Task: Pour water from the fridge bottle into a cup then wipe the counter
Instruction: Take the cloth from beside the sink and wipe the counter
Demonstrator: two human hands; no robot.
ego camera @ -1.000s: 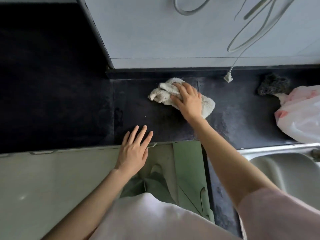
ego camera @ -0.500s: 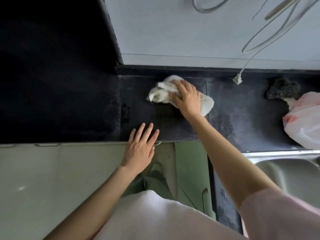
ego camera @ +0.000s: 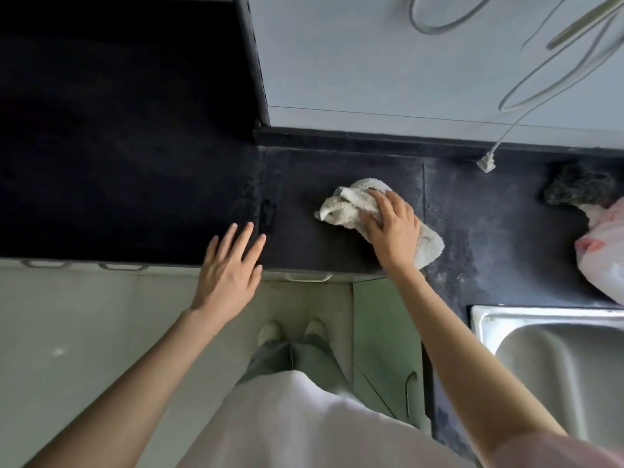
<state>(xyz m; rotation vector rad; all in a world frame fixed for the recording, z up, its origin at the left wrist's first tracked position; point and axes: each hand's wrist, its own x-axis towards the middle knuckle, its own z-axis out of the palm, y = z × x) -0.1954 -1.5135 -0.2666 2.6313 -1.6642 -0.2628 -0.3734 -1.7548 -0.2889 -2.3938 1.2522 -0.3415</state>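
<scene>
- The step in hand, as I judge it, is the wipe: the right hand (ego camera: pixel 393 228) lies on a crumpled, off-white terry cloth (ego camera: pixel 347 206), fingers bent down over its bunched folds and pressing it onto the dark, speckled stone counter (ego camera: pixel 293 184).
- The cloth sits mid-counter, nearer the front edge than the black upstand at the wall; one tail of it shows from under the heel of the hand on the sink side.
- The left hand (ego camera: pixel 229 268) holds nothing — fingers straight and spread at the counter's front edge. Whether it rests on the stone or hangs just above it I cannot tell.
- To wipe well, keep the palm flat and the weight even, so the cloth drags over the stone and does not roll up under the fingers.
- Opening the bunched cloth out flatter would likely cover more surface at each pass.
- Work in overlapping strokes along the counter, and take in the seam (ego camera: pixel 423 184) in the stone just beside the cloth, where damp may collect.
- Mind the white plug (ego camera: pixel 486 162) hanging on its pale cable close above the counter — a damp cloth should stay off it.
- The dark scouring pad (ego camera: pixel 579 187) and the pink-and-white plastic bag (ego camera: pixel 604 251) lie further right, near the stainless steel sink (ego camera: pixel 486 319); wipe up to them without pushing them about.
- No bottle or cup is in view.
</scene>
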